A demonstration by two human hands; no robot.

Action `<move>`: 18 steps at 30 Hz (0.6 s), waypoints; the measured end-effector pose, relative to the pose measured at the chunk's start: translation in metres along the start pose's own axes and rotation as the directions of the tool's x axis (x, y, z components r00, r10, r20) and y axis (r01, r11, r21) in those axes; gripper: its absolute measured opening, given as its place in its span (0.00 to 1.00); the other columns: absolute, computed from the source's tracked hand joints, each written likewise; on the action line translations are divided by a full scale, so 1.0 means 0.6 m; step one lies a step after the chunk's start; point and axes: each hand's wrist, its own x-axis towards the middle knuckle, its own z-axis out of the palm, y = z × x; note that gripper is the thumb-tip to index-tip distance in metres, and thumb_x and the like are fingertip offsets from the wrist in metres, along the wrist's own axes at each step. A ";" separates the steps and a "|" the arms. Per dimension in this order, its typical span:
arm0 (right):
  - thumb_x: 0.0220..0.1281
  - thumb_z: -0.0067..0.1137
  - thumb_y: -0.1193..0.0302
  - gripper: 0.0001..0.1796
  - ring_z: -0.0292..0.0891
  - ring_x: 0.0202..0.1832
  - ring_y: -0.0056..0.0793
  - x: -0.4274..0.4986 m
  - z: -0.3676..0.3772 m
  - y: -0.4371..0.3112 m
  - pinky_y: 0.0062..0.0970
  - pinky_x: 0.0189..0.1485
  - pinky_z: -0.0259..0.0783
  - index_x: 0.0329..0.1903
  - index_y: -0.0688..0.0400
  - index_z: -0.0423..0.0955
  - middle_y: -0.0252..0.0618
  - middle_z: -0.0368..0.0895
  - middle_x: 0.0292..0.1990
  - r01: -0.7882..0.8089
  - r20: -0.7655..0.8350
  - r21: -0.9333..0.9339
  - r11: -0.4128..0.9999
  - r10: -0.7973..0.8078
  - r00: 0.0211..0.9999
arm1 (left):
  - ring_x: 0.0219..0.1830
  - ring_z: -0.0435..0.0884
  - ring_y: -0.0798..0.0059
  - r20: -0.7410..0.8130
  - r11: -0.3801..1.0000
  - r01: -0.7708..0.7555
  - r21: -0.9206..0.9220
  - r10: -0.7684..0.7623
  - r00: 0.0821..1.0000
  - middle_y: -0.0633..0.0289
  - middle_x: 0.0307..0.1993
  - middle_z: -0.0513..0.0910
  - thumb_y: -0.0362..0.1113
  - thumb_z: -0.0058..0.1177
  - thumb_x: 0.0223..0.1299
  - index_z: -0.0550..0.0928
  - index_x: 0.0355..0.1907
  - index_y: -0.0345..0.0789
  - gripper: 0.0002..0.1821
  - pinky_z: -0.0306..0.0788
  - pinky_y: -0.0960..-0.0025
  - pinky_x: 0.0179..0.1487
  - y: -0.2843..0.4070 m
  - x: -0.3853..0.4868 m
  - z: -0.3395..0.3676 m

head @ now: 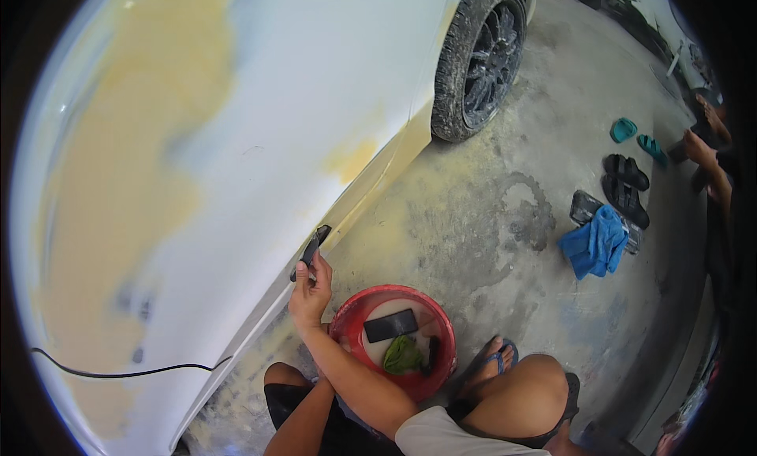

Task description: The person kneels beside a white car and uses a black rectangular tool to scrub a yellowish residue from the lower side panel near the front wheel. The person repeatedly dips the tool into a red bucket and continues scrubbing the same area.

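Note:
My right hand [311,296] grips a narrow black block, probably a sanding block [310,254], between thumb and fingers. The block lies against the lower edge of a white car body panel [284,131], which has broad beige patches. My left forearm [304,411] runs up behind my right forearm, and the left hand is hidden there. Just right of my right forearm stands a red bucket [451,349] of cloudy liquid. In it are a black rectangular pad [391,325], a green cloth [403,355] and a dark elongated piece [432,355].
A dusty car wheel [491,66] stands beyond the panel. To the right, a blue cloth [596,243] lies over a black tray-like object [585,206], near black sandals [626,184] and green slippers [624,130]. Another person's bare feet [701,150] show at the right edge.

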 end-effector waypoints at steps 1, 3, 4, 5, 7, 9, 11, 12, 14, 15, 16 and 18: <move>0.71 0.64 0.70 0.21 0.77 0.49 0.34 -0.014 0.000 0.002 0.32 0.51 0.75 0.62 0.64 0.77 0.43 0.80 0.54 0.001 0.022 -0.051 0.999 0.000 1.000 | 0.51 0.82 0.34 0.008 1.000 0.000 0.003 0.000 1.000 0.38 0.43 0.86 0.38 0.59 0.57 0.81 0.50 0.37 0.18 0.73 0.45 0.56 0.000 0.001 -0.001; 0.72 0.63 0.69 0.20 0.77 0.49 0.34 0.076 -0.002 0.009 0.31 0.49 0.75 0.61 0.65 0.77 0.45 0.80 0.53 0.161 -0.090 -0.094 0.982 -0.170 0.981 | 0.50 0.82 0.34 0.032 0.992 0.120 0.043 -0.121 0.992 0.38 0.42 0.86 0.37 0.58 0.57 0.81 0.50 0.37 0.17 0.73 0.45 0.57 0.004 0.000 -0.005; 0.72 0.63 0.68 0.21 0.77 0.49 0.34 0.118 -0.007 -0.001 0.30 0.50 0.75 0.61 0.66 0.76 0.45 0.80 0.52 0.220 -0.132 -0.142 0.965 -0.238 0.962 | 0.50 0.82 0.34 0.044 0.994 0.048 0.094 -0.053 0.998 0.38 0.42 0.86 0.36 0.56 0.57 0.80 0.49 0.36 0.16 0.73 0.45 0.58 0.007 0.001 -0.006; 0.72 0.63 0.68 0.21 0.77 0.49 0.34 0.140 -0.014 -0.004 0.30 0.50 0.74 0.61 0.66 0.76 0.45 0.80 0.52 0.182 -0.097 -0.068 0.981 -0.188 0.977 | 0.50 0.82 0.35 0.065 0.990 0.081 0.114 -0.089 0.994 0.38 0.42 0.86 0.36 0.56 0.56 0.80 0.49 0.35 0.16 0.73 0.45 0.58 0.009 0.000 -0.009; 0.72 0.63 0.68 0.21 0.77 0.49 0.32 0.147 -0.015 -0.001 0.28 0.49 0.74 0.62 0.65 0.76 0.44 0.80 0.52 0.137 -0.090 -0.011 0.990 -0.138 0.986 | 0.50 0.82 0.35 0.048 0.993 0.067 0.094 -0.071 0.996 0.37 0.42 0.86 0.34 0.55 0.55 0.80 0.48 0.35 0.17 0.73 0.44 0.58 0.009 0.000 -0.006; 0.72 0.63 0.69 0.21 0.76 0.49 0.31 0.112 -0.013 0.003 0.28 0.48 0.74 0.62 0.65 0.76 0.44 0.80 0.53 0.119 -0.138 -0.037 0.992 -0.123 0.983 | 0.52 0.82 0.36 0.059 0.987 0.142 0.077 -0.146 0.987 0.37 0.42 0.86 0.40 0.58 0.60 0.81 0.48 0.35 0.16 0.73 0.46 0.58 -0.002 0.000 -0.002; 0.72 0.63 0.68 0.22 0.77 0.52 0.33 0.036 -0.008 0.018 0.29 0.52 0.74 0.63 0.64 0.75 0.45 0.80 0.55 0.024 -0.043 0.035 0.999 -0.022 0.999 | 0.53 0.81 0.36 0.047 0.979 0.201 0.013 -0.202 0.978 0.37 0.42 0.86 0.43 0.59 0.63 0.81 0.49 0.36 0.16 0.73 0.46 0.58 -0.014 0.007 0.003; 0.72 0.63 0.68 0.22 0.77 0.54 0.34 -0.001 -0.002 0.025 0.30 0.54 0.73 0.64 0.64 0.75 0.46 0.80 0.55 -0.024 -0.006 0.076 0.997 0.024 1.000 | 0.53 0.82 0.36 0.031 0.981 0.173 0.091 -0.177 0.984 0.38 0.43 0.86 0.46 0.59 0.64 0.81 0.50 0.36 0.18 0.74 0.46 0.58 -0.021 0.005 0.003; 0.73 0.62 0.69 0.22 0.77 0.56 0.37 0.002 0.001 0.023 0.31 0.58 0.73 0.64 0.64 0.75 0.47 0.80 0.56 -0.007 -0.019 0.091 0.996 0.009 1.000 | 0.53 0.83 0.38 0.010 0.992 0.111 0.064 -0.112 0.994 0.41 0.44 0.87 0.48 0.60 0.63 0.81 0.54 0.36 0.22 0.74 0.47 0.57 -0.024 0.008 0.003; 0.73 0.61 0.69 0.22 0.78 0.57 0.39 0.029 0.003 0.016 0.32 0.59 0.73 0.65 0.64 0.75 0.48 0.80 0.56 0.058 -0.059 0.062 0.996 -0.054 0.997 | 0.53 0.83 0.39 0.037 0.983 0.169 0.068 -0.172 0.984 0.42 0.45 0.87 0.47 0.61 0.62 0.81 0.56 0.37 0.24 0.75 0.47 0.57 -0.021 0.010 0.001; 0.73 0.60 0.69 0.22 0.78 0.57 0.41 0.074 0.002 0.007 0.33 0.60 0.72 0.65 0.64 0.75 0.48 0.79 0.56 0.117 -0.094 0.031 0.993 -0.114 0.989 | 0.53 0.84 0.40 0.064 0.970 0.230 0.077 -0.235 0.970 0.44 0.46 0.87 0.47 0.62 0.60 0.81 0.58 0.37 0.25 0.75 0.47 0.57 -0.017 0.010 -0.001; 0.75 0.58 0.69 0.22 0.79 0.54 0.43 0.168 -0.009 -0.033 0.35 0.59 0.73 0.65 0.66 0.74 0.50 0.79 0.55 0.171 -0.152 -0.058 0.984 -0.178 0.972 | 0.49 0.84 0.38 0.052 0.990 0.102 0.095 -0.108 0.993 0.40 0.43 0.87 0.39 0.59 0.58 0.81 0.52 0.34 0.19 0.75 0.47 0.55 -0.005 0.007 -0.005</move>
